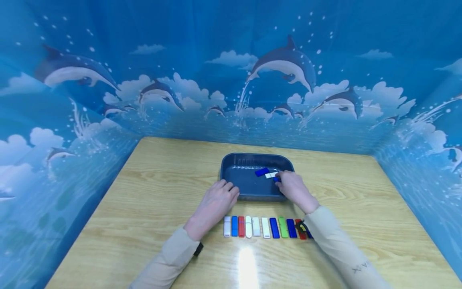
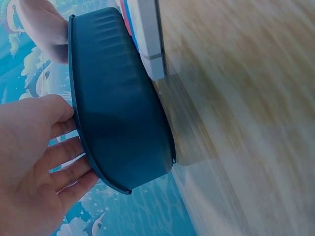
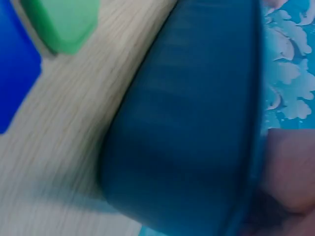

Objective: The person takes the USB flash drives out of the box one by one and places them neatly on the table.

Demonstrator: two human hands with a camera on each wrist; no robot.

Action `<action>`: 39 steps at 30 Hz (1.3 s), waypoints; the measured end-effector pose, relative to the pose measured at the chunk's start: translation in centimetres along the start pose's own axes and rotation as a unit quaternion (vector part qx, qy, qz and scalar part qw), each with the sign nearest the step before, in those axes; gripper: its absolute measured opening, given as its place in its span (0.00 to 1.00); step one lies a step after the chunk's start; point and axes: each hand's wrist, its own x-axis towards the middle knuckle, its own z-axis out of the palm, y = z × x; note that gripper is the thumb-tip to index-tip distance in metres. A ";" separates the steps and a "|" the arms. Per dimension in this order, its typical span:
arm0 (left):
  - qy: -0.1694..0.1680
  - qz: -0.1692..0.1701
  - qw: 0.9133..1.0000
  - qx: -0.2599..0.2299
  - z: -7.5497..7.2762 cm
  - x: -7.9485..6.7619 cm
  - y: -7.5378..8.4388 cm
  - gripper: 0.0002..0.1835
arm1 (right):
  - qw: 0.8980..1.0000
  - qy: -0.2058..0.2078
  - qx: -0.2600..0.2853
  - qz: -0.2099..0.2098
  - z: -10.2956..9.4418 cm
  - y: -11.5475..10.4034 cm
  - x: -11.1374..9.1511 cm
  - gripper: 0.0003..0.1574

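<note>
A dark blue tray [image 1: 257,198] stands on the table, seen from outside its wall in both wrist views. My left hand [image 1: 221,199] rests at its front left corner, fingertips at the rim, thumb and fingers loosely extended in the left wrist view. Reaching over the right side, my right hand [image 1: 295,189] pinches a blue USB stick [image 1: 276,179], partly hidden by the fingers, low inside the tray. Beside those fingertips lie a white USB stick [image 1: 270,175] and another blue USB stick [image 1: 262,172]. The right wrist view is blurred and hides the fingertips.
In front of the tray several USB sticks stand in a side-by-side row, among them a red one [image 1: 241,226], a white one [image 1: 266,228] and a green one [image 1: 283,227]. My right sleeve [image 1: 333,237] covers the row's right end. Behind the wooden table [image 1: 173,164] hangs a dolphin-print curtain [image 1: 202,48].
</note>
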 end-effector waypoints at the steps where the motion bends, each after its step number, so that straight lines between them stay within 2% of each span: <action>1: 0.002 0.002 1.000 -0.001 0.0 0.0 0.0 0.07 | 1.000 -0.007 -0.007 0.001 0.2 -0.1 0.4 0.18; 5: 0.012 0.007 1.000 -0.006 0.1 -0.1 0.0 0.07 | 0.999 -0.024 -0.024 0.004 0.9 -0.2 1.3 0.19; 12: 0.034 0.015 0.999 0.008 0.2 -0.1 -0.2 0.07 | 1.000 -0.018 -0.023 -0.007 1.5 0.1 2.2 0.19; 17: 0.031 0.015 0.999 0.010 0.1 -0.1 -0.1 0.08 | 1.000 -0.023 -0.013 -0.003 1.5 0.2 2.5 0.16; 24: 0.033 0.015 0.999 0.006 0.1 -0.2 -0.1 0.08 | 1.000 -0.016 0.003 -0.009 1.7 0.5 2.6 0.17; 28: 0.032 0.016 0.999 0.004 0.1 -0.2 -0.1 0.08 | 0.998 -0.009 0.055 -0.010 1.7 0.7 2.5 0.13; 31: 0.030 0.015 0.999 0.004 0.2 -0.2 -0.1 0.08 | 0.993 -0.014 0.121 0.001 1.4 0.7 2.4 0.12; 36: 0.033 0.014 0.999 0.003 0.1 -0.1 -0.1 0.07 | 0.970 -0.019 0.240 0.037 0.5 0.5 1.9 0.16; 39: 0.033 0.014 0.999 0.004 0.1 -0.1 -0.1 0.07 | 0.958 -0.007 0.282 0.046 -0.1 0.5 1.3 0.17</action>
